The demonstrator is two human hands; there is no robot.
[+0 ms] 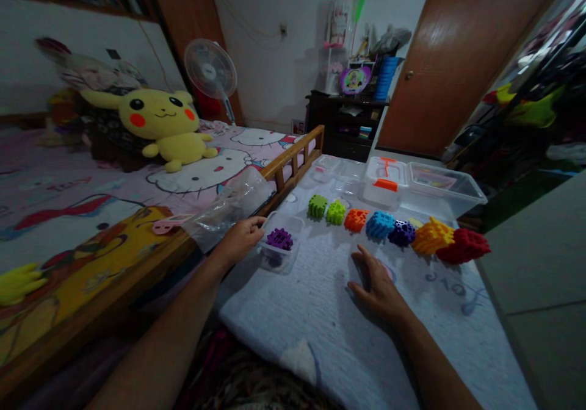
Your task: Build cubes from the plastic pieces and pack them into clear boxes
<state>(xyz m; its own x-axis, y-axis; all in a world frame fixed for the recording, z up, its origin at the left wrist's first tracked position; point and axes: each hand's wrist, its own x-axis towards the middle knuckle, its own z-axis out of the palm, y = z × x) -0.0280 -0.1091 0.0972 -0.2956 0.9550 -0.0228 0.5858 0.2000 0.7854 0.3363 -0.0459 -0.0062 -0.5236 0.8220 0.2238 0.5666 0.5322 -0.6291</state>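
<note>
My left hand (243,238) is closed on the left rim of a small clear plastic container (293,257). Inside the container lie purple gear pieces (280,239). My right hand (378,285) is over the blue cloth, thumb and fingers apart, holding nothing. Just beyond it, stacks of toy gears run in a row by colour: green (317,207), lime (336,212), orange (356,219), light blue (381,224), dark blue (401,233), yellow (434,237) and red (464,246).
Behind the gears stand a lidded clear box with orange latches (387,181), a long open clear bin (446,187) and smaller clear containers (350,169). A wooden bed rail (293,163) borders the table's left. A crumpled plastic bag (233,205) lies against it, near a yellow plush toy (167,123).
</note>
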